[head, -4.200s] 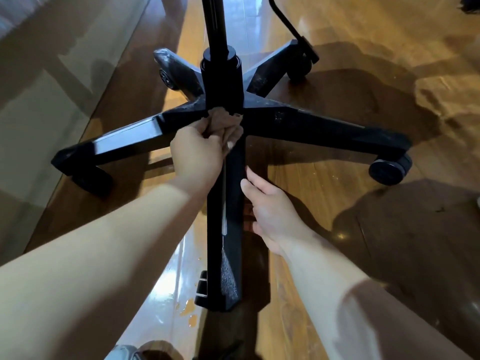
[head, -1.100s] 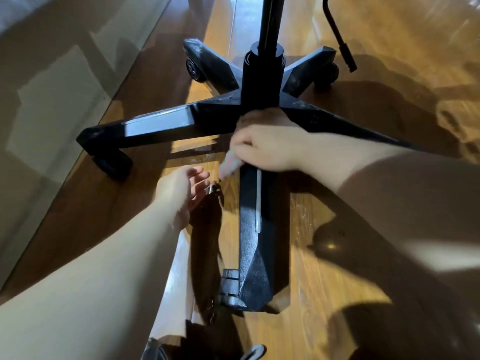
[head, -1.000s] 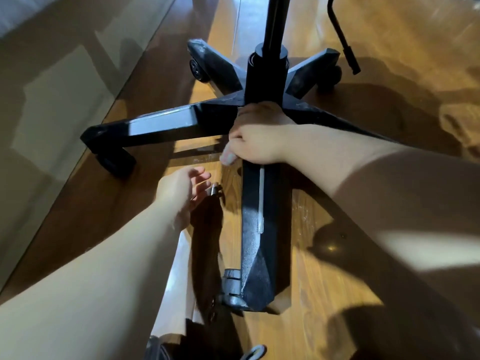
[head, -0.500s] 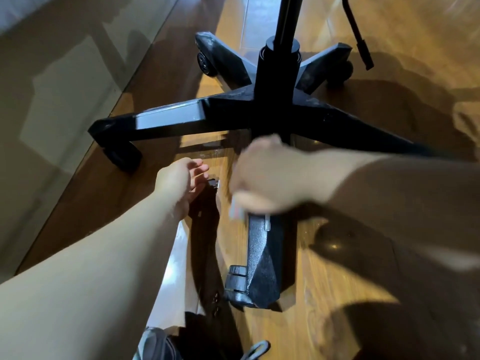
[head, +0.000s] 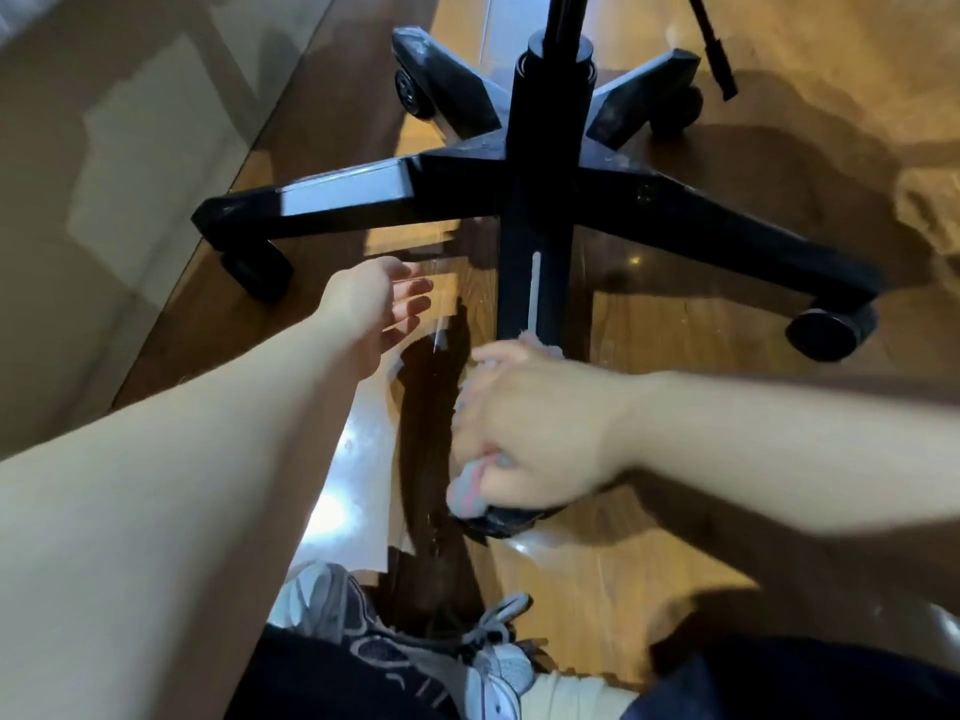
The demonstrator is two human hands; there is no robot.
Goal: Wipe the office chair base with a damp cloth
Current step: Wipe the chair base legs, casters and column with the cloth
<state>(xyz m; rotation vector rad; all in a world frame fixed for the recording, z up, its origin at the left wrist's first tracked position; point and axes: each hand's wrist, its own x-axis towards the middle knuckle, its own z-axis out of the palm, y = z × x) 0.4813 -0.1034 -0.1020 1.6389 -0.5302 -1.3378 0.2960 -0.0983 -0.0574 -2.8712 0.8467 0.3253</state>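
Chair base (head: 467, 192) — near leg | right hand (head: 540, 433) clenched round cloth (head: 467, 495) at its tip | left hand (head: 374, 304) fingers relaxed, apart

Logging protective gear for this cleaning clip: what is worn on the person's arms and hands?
Nothing visible. The left hand and right hand are bare, without gloves; the left forearm and right forearm are uncovered to the frame edge, with no sleeve, watch or bracelet in view. The right hand is blurred, so a thin ring cannot be ruled out.

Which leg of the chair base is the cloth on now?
The nearest leg, pointing at the camera; the right hand grips the cloth at its tip.
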